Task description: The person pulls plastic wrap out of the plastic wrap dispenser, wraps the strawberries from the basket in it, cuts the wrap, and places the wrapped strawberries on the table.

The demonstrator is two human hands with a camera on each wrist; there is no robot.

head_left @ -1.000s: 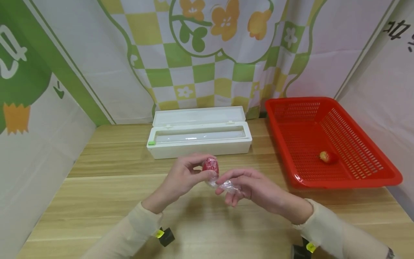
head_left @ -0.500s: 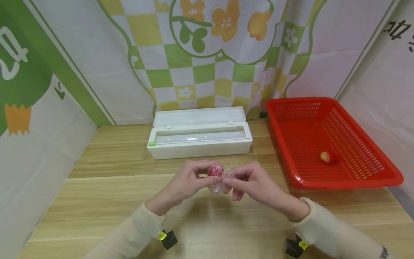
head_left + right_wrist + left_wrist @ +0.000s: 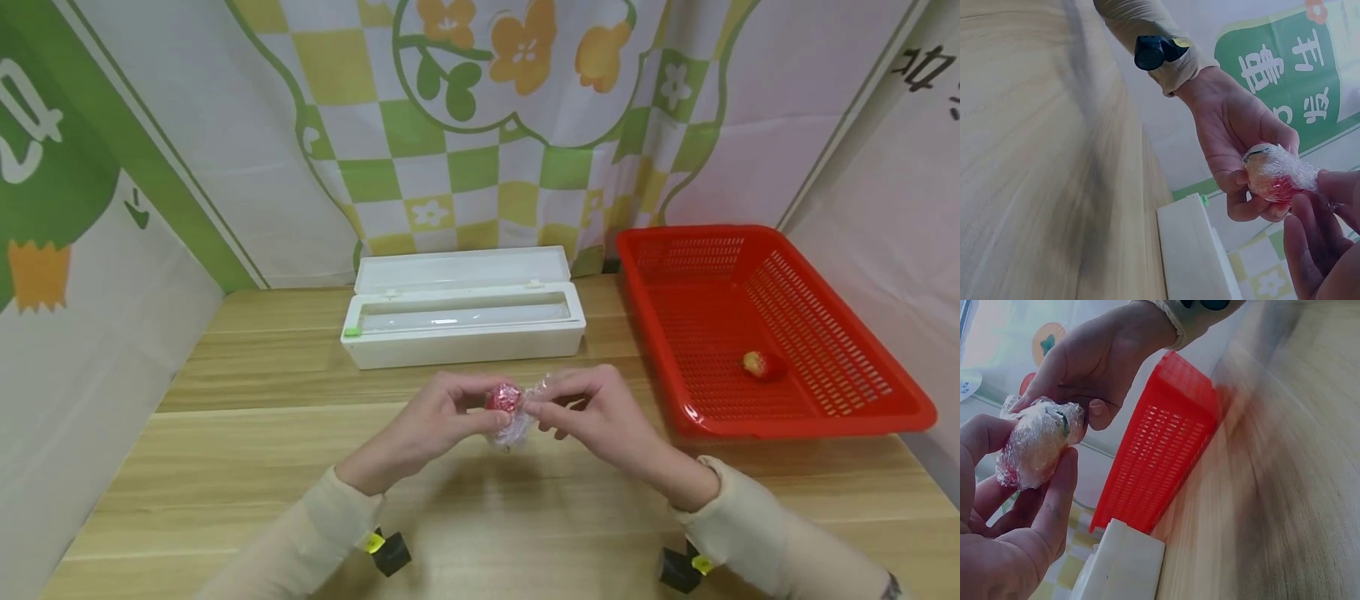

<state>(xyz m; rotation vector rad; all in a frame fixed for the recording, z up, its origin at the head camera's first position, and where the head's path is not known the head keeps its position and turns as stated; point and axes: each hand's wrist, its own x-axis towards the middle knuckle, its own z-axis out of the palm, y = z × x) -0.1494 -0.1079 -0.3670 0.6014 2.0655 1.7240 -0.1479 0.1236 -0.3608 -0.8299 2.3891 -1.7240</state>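
Note:
A small red fruit [image 3: 504, 397], pale around its green stem end, is wrapped in crinkled clear film. My left hand [image 3: 438, 417] holds it between thumb and fingers above the table. From the other side, my right hand [image 3: 600, 414] pinches loose cling film [image 3: 538, 393] at the fruit's end. The left wrist view shows the wrapped fruit [image 3: 1038, 440] close up, with film bunched over it. In the right wrist view, the right fingertips [image 3: 1335, 187] are at its film-covered red end.
Behind the hands stands a white cling film box [image 3: 465, 343], lid up, with a roll inside. At the right is a red plastic basket [image 3: 667, 383] with a red, yellow-ended fruit [image 3: 761, 364] in it. A printed curtain [image 3: 465, 192] hangs behind the wooden table [image 3: 262, 433].
The fruit has turned in my left hand and shifted slightly right. My right hand has gone from looser fingers below the fruit to pinching the film beside it, a little higher.

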